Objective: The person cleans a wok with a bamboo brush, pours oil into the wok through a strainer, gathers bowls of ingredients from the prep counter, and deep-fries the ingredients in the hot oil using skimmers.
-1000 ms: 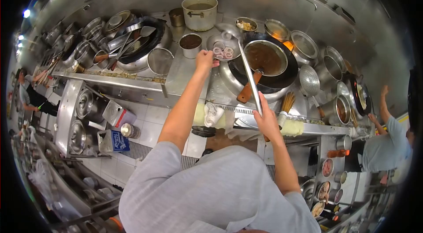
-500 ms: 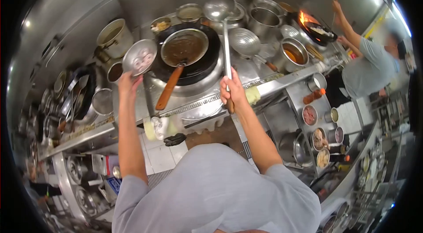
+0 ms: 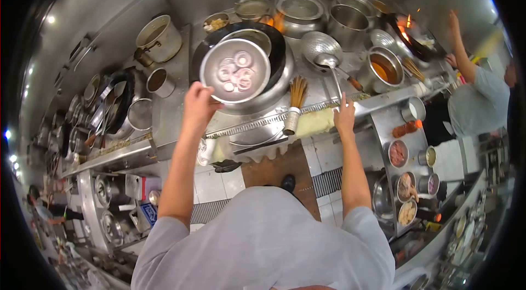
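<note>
My left hand (image 3: 200, 102) grips the rim of a round steel bowl (image 3: 211, 68), which I hold tilted over the black wok (image 3: 200, 51). Sliced onion rings (image 3: 234, 73) lie inside the bowl. Behind it, part of a round strainer (image 3: 262, 39) shows in the wok; the rest is hidden. On the right, my right hand (image 3: 344, 117) is closed around the handle of a steel ladle (image 3: 327, 61). The ladle's head is over a perforated skimmer (image 3: 316, 46); whether they touch I cannot tell. A bamboo brush (image 3: 298, 92) stands between my hands at the stove edge.
Orange flame (image 3: 278, 21) shows behind the wok. Pots (image 3: 349, 22) and a pan of orange-brown liquid (image 3: 385, 70) stand at right, a tall pot (image 3: 160, 40) at left. A co-worker (image 3: 479, 92) handles a flaming wok. Ingredient bowls (image 3: 398, 153) line the lower right shelf.
My left hand has brought the bowl of onion rings rightward over the wok. My right hand has moved right, lowering the ladle onto or above the skimmer. Flame now shows behind the wok.
</note>
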### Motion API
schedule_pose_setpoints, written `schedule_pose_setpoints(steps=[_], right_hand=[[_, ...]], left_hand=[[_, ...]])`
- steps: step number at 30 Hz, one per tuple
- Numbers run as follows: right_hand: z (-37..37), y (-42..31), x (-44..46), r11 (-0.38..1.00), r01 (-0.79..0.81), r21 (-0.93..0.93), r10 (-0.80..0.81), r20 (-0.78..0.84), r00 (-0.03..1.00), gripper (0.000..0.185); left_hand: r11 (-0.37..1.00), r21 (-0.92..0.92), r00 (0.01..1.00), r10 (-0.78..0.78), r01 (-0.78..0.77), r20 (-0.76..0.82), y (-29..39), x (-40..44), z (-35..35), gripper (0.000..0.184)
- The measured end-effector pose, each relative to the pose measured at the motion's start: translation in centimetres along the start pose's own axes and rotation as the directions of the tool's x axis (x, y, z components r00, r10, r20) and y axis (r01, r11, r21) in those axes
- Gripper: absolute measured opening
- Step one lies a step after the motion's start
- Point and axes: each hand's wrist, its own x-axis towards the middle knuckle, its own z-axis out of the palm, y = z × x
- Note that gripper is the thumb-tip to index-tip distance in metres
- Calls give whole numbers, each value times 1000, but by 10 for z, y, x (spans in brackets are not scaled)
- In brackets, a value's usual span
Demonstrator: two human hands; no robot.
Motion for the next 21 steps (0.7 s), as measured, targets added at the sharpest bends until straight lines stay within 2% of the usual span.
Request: schedule_pose_setpoints(steps=[1,2,3,4,5,6,7,8,9,11,13,15,16,17,19,20,21], right_hand=[[-30,-20,-5,966,3,258,1,-15,1000,64],[-63,-44,-16,874,-1,486,24,-41,999,59],[-97,-70,-33,791,-61,608,124,-62,990,41],[-100,-80,-63,731,-135,669,197,-18,980,19],[-125,-104,-88,798,-40,601,170,-162,972,11],[-138,-117,-116,801,1,599,125,-168,978,9],[-134,-114,-153,794,-59,605,118,-59,991,12],[-148,-119,-179,831,0,557,75,-112,991,21],[-151,-112,-216,878,-90,471,99,6,995,30],[-183,-110,-277,867,-343,361,294,183,938,35],[-199,-99,-330,842,-462,277,443,134,887,36],[-221,-90,-369,810,-534,240,521,120,845,37],[-236,-87,-386,790,-560,250,574,24,819,36],[-252,-85,-402,768,-583,264,619,-71,782,34],[-278,-74,-443,729,-628,270,676,-148,721,32],[-294,-64,-463,694,-663,281,718,-202,666,29],[-315,-52,-483,664,-696,273,747,-280,603,27]], left_hand=[[996,66,997,49,-53,64,-17,2,11,13],[989,87,989,106,-115,105,-33,-2,27,16],[980,97,973,156,-174,168,-49,-9,44,18],[962,206,967,133,-178,217,-68,-15,54,19],[932,298,947,116,-208,299,-95,-19,65,20],[957,282,939,-34,-69,342,-132,-21,70,17],[986,142,920,-132,84,369,-150,-42,90,16],[976,148,867,-210,159,452,-162,-60,105,17],[942,228,787,-331,245,521,-173,-79,115,12],[891,364,573,-453,271,683,-265,-82,112,5],[851,474,517,-518,226,681,-260,-146,137,11],[805,512,375,-593,300,712,-257,-200,162,9],[789,551,272,-612,273,742,-259,-218,172,9],[789,557,254,-612,259,749,-250,-237,183,9],[847,478,12,-494,233,870,-219,-282,202,12],[848,484,-4,-495,218,869,-199,-303,217,12],[863,459,-64,-456,212,887,-179,-324,232,13]])
